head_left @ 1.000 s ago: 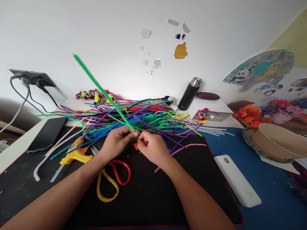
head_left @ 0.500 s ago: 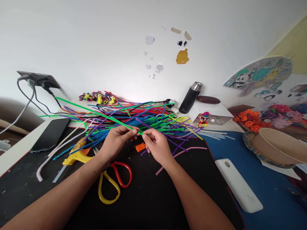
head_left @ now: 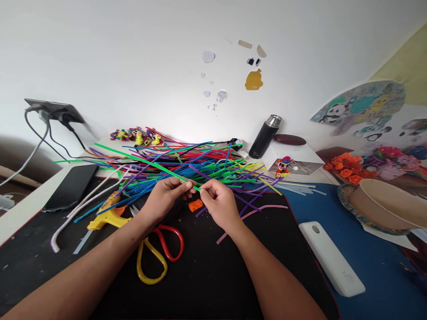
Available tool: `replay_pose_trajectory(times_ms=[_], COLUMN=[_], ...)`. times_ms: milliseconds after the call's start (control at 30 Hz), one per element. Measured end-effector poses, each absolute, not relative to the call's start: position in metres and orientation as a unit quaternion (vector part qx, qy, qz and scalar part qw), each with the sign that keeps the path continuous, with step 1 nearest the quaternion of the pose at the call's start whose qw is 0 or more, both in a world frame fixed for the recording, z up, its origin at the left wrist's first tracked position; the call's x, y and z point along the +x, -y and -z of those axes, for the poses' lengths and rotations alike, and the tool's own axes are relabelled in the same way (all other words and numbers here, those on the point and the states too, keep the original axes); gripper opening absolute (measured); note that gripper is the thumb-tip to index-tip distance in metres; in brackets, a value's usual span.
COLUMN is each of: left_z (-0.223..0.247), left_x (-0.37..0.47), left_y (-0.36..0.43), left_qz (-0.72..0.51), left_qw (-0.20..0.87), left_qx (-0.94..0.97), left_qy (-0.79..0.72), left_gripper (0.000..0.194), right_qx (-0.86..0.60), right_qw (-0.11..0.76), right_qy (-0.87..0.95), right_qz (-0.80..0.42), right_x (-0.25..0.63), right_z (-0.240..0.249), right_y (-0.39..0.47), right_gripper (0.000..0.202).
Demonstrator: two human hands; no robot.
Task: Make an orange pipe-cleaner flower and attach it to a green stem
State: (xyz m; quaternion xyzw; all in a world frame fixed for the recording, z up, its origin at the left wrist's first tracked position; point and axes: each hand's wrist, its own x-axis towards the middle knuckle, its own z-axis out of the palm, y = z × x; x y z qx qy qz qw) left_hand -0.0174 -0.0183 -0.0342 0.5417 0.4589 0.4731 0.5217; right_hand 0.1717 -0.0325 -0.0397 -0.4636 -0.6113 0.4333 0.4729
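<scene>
A long bright green pipe cleaner (head_left: 143, 159) slants from upper left down to my fingers. My left hand (head_left: 168, 194) pinches it between thumb and fingers, close to its lower end. My right hand (head_left: 217, 198) is closed on the tip, a short way to the right, the fingertips hiding its very end. Behind both hands lies a heap of coloured pipe cleaners (head_left: 200, 155). A small orange piece (head_left: 195, 205) rests on the black mat between the hands. Scissors (head_left: 151, 262) with one red and one yellow handle lie beneath my left forearm.
A yellow glue gun (head_left: 108, 218) and a phone (head_left: 70, 188) lie at left. A black flask (head_left: 265, 136) stands by a white box (head_left: 300, 153). To the right are a white power bank (head_left: 332, 258), a bowl (head_left: 393, 204) and orange flowers (head_left: 345, 166).
The far end of the green pipe cleaner has swung down and to the right. Both hands stay in nearly the same place, still pinching it.
</scene>
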Motion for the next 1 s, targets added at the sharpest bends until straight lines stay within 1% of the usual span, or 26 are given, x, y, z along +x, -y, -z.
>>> replay_pose_trajectory(times_ms=[167,333,400,500,733,833,1000], left_z=[0.033,0.033,0.031,0.029,0.031,0.031,0.030], left_x=[-0.016,-0.018,-0.018,-0.017,-0.020,-0.020,-0.018], left_y=[0.021,0.022,0.023,0.024,0.019,0.017,0.015], left_qz=[-0.430,-0.436,-0.437,-0.437,-0.428,-0.444,-0.450], left_qw=[0.503,0.408,0.390,0.408,0.489,0.520,0.581], left_qx=[0.584,0.611,0.627,0.642,0.601,0.566,0.530], left_qy=[-0.471,-0.520,-0.514,-0.479,-0.465,-0.460,-0.423], left_gripper=[0.049,0.052,0.051,0.048,0.045,0.045,0.043], right_qx=[-0.471,-0.474,-0.472,-0.479,-0.485,-0.482,-0.470], right_qw=[0.455,0.411,0.390,0.380,0.403,0.417,0.443], right_qy=[0.640,0.680,0.697,0.706,0.691,0.672,0.609], right_qz=[-0.402,-0.379,-0.374,-0.357,-0.353,-0.378,-0.460], right_x=[0.171,0.171,0.170,0.169,0.169,0.169,0.171], right_z=[0.038,0.042,0.045,0.050,0.051,0.047,0.044], right_y=[0.033,0.035,0.036,0.035,0.033,0.033,0.031], right_gripper=[0.016,0.012,0.009,0.007,0.014,0.017,0.019])
